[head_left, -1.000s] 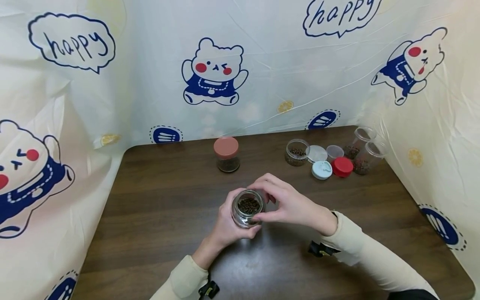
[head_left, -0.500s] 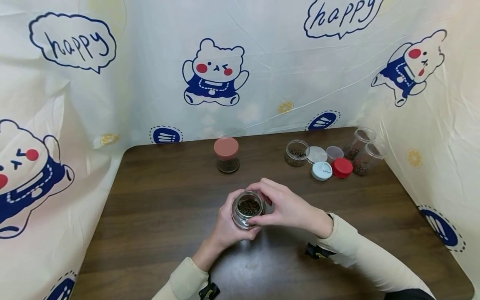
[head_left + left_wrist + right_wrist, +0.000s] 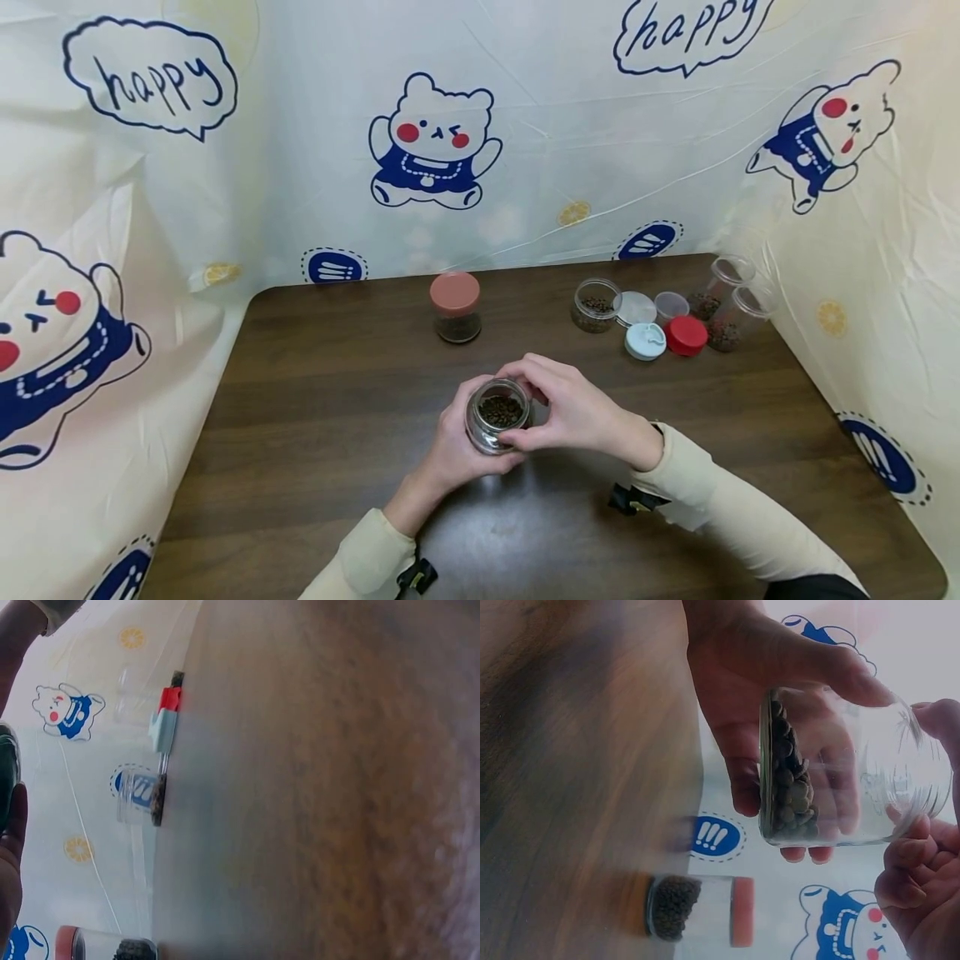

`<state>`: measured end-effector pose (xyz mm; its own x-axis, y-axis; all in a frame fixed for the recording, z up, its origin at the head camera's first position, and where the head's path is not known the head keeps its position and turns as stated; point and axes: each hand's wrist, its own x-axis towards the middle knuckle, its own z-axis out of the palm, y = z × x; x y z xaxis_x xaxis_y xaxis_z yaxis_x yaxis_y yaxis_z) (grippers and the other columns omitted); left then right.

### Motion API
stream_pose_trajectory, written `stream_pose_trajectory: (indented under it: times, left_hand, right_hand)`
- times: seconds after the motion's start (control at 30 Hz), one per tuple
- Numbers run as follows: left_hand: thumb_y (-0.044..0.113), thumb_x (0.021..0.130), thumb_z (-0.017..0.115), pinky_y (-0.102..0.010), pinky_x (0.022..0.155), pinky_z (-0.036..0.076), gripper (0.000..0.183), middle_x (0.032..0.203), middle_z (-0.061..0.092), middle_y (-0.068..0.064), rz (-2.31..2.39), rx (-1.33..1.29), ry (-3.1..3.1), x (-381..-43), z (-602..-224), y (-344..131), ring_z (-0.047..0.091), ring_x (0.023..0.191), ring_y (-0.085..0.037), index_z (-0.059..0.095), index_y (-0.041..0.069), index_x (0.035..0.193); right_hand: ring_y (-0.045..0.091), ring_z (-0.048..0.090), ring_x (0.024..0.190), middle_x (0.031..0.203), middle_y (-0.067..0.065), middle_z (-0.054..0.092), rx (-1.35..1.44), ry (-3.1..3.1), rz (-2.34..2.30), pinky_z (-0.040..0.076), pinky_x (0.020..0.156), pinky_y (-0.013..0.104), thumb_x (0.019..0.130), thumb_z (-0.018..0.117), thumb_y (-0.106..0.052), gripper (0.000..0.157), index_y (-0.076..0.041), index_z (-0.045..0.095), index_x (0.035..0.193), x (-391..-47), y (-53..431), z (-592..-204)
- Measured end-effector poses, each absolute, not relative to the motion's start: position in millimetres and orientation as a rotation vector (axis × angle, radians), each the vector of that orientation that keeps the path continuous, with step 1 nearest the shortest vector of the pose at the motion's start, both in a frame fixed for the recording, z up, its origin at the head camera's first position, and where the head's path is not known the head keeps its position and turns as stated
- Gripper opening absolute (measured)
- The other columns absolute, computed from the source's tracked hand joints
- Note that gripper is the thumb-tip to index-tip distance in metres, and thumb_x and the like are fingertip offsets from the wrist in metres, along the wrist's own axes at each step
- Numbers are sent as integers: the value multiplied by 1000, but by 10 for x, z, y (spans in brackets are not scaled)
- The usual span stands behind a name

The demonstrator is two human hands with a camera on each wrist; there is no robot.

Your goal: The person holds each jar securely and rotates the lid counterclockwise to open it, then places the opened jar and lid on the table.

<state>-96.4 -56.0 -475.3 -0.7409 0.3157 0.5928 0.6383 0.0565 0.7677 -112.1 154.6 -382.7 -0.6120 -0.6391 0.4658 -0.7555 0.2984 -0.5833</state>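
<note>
An open glass jar (image 3: 498, 414) with dark beans in its bottom is held upright in front of the person. In the right wrist view the jar (image 3: 840, 720) is raised off the table. The left hand (image 3: 453, 446) grips its body from the left, the thumb along the near side. The right hand (image 3: 573, 408) holds its rim between thumb and fingers; in the right wrist view this hand (image 3: 922, 892) is cut off by the frame edge. Only a bit of the jar (image 3: 7, 776) shows at the left of the left wrist view.
Behind the hands stands a pink-lidded jar (image 3: 455, 308) with dark contents. At the back right are an open jar (image 3: 595, 306), a pale blue lid (image 3: 644, 342), a red lid (image 3: 686, 335) and two clear containers (image 3: 738, 317). A printed curtain (image 3: 300, 167) surrounds the wooden table (image 3: 315, 400).
The right hand has shifted slightly toward the person and to the left at the jar's rim. The left hand and the jar stay almost in place.
</note>
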Motion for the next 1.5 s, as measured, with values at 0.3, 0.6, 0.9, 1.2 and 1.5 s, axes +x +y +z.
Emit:
stream_pose_trajectory:
  times: [0.3, 0.6, 0.9, 1.2, 1.5]
  left_hand:
    - [24, 70, 98, -29, 106, 48, 91, 130, 65, -18, -1859, -1037, -2082, -989, -4704, -632, 64, 117, -29, 48, 3, 143]
    - [23, 80, 92, -34, 102, 54, 88, 141, 58, -23, -1919, -1125, -2036, -1010, -4718, -711, 60, 126, -27, 44, -2, 149]
    - [21, 99, 66, -45, 97, 56, 58, 148, 52, -21, -1691, -1103, -2104, -1062, -4677, -830, 52, 135, -34, 48, -5, 147]
    - [22, 102, 52, -51, 113, 42, 50, 150, 54, -16, -1116, -893, -2379, -1000, -4576, -885, 48, 141, -35, 52, 1, 147]
    - [37, 104, 46, -69, 114, 31, 62, 160, 43, -22, -652, -619, -2626, -958, -4521, -899, 34, 151, -40, 45, 3, 156]
  right_hand:
    - [6, 48, 76, 89, 0, 56, 1311, -2369, 1220, 42, 62, 19, 82, 88, -35, 56, -10, 64, 125, -1124, 1556, -3824]
    - [5, 49, 77, 91, 0, 57, 1247, -2378, 1223, 45, 60, 22, 82, 88, -36, 55, -11, 64, 125, -1135, 1649, -3818]
    - [9, 53, 75, 94, -1, 60, 970, -2451, 1181, 50, 58, 28, 75, 89, -19, 55, -8, 64, 123, -1220, 1986, -3861]
    - [14, 50, 76, 88, 5, 56, 685, -2603, 1032, 44, 64, 25, 78, 90, -18, 54, -3, 63, 122, -1427, 2388, -4091]
    - [19, 49, 75, 83, 6, 56, 469, -2704, 927, 43, 67, 32, 84, 87, -25, 52, -2, 62, 123, -1618, 2698, -4337]
